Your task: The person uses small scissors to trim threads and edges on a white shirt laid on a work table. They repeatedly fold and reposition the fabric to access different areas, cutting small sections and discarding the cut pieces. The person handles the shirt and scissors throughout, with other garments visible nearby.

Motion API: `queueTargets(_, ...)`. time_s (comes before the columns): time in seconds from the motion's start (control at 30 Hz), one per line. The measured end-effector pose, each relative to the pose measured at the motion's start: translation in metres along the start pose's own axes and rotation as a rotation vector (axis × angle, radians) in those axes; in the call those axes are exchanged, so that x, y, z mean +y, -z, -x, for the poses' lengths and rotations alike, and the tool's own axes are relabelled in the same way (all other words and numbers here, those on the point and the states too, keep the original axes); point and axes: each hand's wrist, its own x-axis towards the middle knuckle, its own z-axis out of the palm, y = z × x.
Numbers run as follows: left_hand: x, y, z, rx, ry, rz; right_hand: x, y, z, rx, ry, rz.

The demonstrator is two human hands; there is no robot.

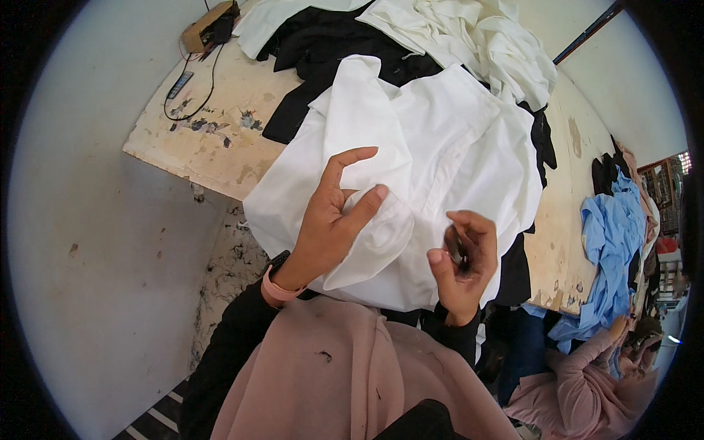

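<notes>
A white garment [447,154], apparently a shirt, is spread over the near edge of the table and hangs toward my lap. My left hand [330,213] is over its left part, thumb and index finger stretched wide apart; the other fingers are partly hidden against the cloth. A loose white sleeve-like piece [363,110] lies beneath and beyond that hand. To the right, my right hand [469,264] is curled round a small dark metal tool [456,248], which looks like thread snips. Its palm side faces up and left, just above the garment.
Black cloth [315,44] and more white garments [469,37] are heaped at the back. A brown box [210,28] with a black cable sits on the wooden table [198,150], far left. At right are blue garments [612,227] and another person's pink sleeve [587,367].
</notes>
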Motion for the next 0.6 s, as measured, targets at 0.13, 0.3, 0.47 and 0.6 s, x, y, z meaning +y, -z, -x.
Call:
queueTargets(0.13, 0.0026, -0.0056, -0.0005, 0.022, -0.060, -0.013, 0.0028, 0.0010, 0.0017, -0.102, 0.023, 0.284)
queueTargets(0.3, 0.0034, -0.0081, -0.0006, 0.031, -0.066, -0.018, 0.0058, 0.0038, 0.0022, -0.170, 0.219, 0.516)
queueTargets(0.47, 0.0021, -0.0084, 0.0003, -0.008, -0.031, 0.001, 0.0051, 0.0016, 0.0014, -0.149, 0.253, 0.547)
queueTargets(0.6, 0.0002, -0.0098, 0.0006, 0.000, -0.032, -0.003, 0.0051, 0.0012, 0.0016, -0.112, 0.264, 0.571)
